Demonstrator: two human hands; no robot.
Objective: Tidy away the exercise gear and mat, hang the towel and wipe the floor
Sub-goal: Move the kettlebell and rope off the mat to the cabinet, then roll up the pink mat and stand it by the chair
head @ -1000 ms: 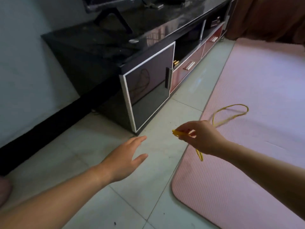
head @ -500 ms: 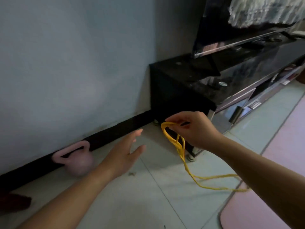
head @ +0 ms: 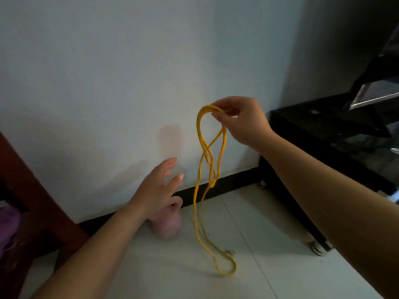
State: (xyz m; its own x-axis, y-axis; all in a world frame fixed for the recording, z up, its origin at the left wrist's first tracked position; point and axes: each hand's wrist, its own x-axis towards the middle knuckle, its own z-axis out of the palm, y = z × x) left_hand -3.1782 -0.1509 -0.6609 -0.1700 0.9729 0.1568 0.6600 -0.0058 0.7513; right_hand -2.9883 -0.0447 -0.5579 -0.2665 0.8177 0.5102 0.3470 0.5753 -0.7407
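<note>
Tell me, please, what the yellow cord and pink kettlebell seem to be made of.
Yellow cord: probably rubber or latex, matte; it hangs limp in loose loops from the right hand. Pink kettlebell: perhaps vinyl or rubber coated, dull, no glints.

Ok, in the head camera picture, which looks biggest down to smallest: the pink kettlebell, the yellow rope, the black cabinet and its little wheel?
1. black cabinet, cut off at the edge.
2. yellow rope, which reaches furthest but is thin, so I'm unsure against the kettlebell.
3. pink kettlebell, partly behind the left hand.
4. wheel.
</note>
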